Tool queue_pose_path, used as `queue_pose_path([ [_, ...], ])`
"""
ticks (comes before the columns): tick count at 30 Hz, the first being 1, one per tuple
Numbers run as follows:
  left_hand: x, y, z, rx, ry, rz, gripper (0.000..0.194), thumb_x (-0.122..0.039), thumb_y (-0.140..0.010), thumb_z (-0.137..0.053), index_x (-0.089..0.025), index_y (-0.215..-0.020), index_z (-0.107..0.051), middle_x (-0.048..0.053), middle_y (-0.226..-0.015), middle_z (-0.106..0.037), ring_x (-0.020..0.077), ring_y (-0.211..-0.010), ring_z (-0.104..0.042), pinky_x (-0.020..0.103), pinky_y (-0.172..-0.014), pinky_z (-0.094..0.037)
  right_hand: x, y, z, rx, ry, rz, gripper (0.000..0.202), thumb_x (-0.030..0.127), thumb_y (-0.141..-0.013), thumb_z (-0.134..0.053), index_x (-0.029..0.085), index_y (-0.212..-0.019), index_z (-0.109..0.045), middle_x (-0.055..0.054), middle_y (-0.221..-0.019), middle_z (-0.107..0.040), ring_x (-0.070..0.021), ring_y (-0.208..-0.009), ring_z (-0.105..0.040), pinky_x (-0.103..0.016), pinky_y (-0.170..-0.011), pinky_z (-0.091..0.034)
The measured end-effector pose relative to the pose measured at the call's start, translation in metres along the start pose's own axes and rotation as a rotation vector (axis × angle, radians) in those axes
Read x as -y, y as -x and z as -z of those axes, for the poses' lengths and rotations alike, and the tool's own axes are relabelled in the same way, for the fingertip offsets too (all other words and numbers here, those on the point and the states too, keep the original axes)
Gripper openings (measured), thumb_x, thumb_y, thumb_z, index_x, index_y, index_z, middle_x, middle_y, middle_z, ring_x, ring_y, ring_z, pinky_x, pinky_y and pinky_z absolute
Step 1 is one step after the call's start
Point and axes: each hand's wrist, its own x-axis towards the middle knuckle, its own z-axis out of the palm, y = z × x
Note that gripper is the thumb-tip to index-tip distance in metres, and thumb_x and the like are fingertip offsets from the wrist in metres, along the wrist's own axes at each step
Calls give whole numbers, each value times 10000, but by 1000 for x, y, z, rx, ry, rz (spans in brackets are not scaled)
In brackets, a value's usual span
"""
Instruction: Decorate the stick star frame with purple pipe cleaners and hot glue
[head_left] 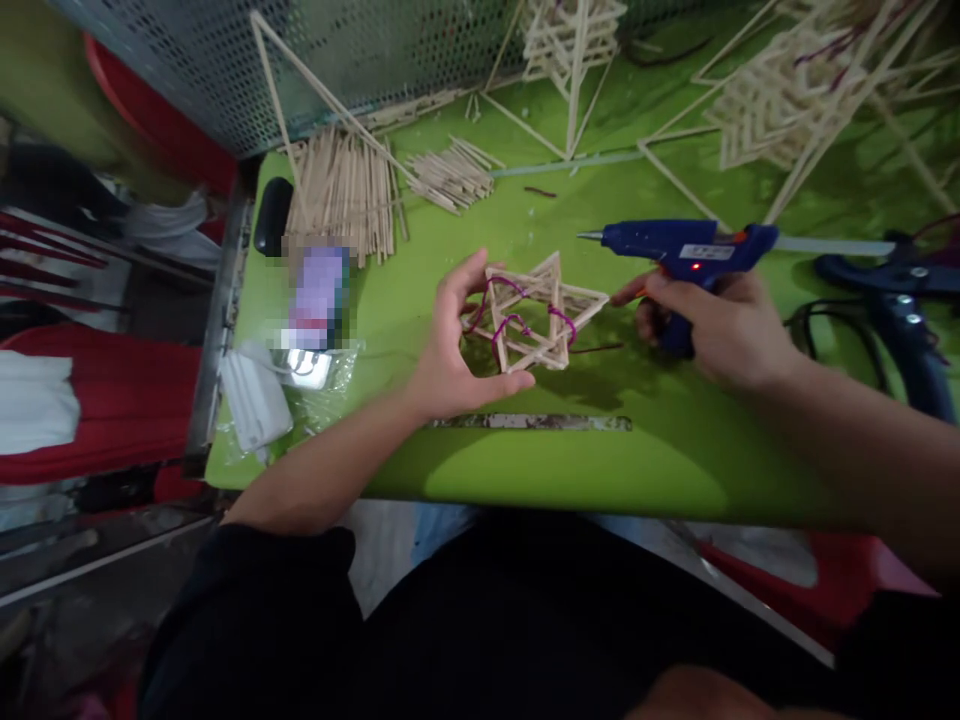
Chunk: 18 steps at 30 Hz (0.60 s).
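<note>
A small star-shaped frame of wooden sticks (555,355) with purple cord wound on it is near the middle of the green table. My left hand (450,350) curves around its left side, thumb at the lower edge and fingers at the upper left. My right hand (731,325) is wrapped round the handle of a blue glue gun (660,245), which lies level with its nozzle pointing left, above and right of the star. A red light shows on the gun, and a pale glue stick (832,246) comes out of its back.
On the green table (465,470) are stick piles (345,195), a phone (319,295), a white packet (255,395) and a flat strip (532,422). Larger stick stars (780,110) stand at the back right, dark blue pliers-like tools (907,330) at the right.
</note>
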Motion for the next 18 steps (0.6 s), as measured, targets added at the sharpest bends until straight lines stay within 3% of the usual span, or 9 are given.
queue_pose_path([
  [5,0,4,2,-26,47,49,1464,-845,-751,-1051,-348,-1892,-281,170,-1722,-546,379,-1539,-662,568,-1285,-641,2,5,1,35,118,-61,499,659,-927,-1010,191,-956,-838,-98,-973,-857,-129,-651,-689,-318,-603,-568],
  [12,-4,3,-1,-69,-69,-40,1532,-915,-705,-1031,-312,-1895,-278,180,-1754,-519,385,-1565,-621,567,-1299,-624,14,5,9,185,43,-25,629,796,-903,-976,190,-1031,-867,-49,-794,-755,-149,-667,-674,-333,-592,-494],
  [18,-16,-1,-8,-107,-164,-168,1395,-766,-814,-1048,-237,-1883,-325,193,-1742,-531,342,-1568,-616,491,-1260,-646,34,14,21,222,146,138,738,938,-867,-895,207,-968,-873,-121,-985,-848,-164,-673,-696,-358,-565,-478],
])
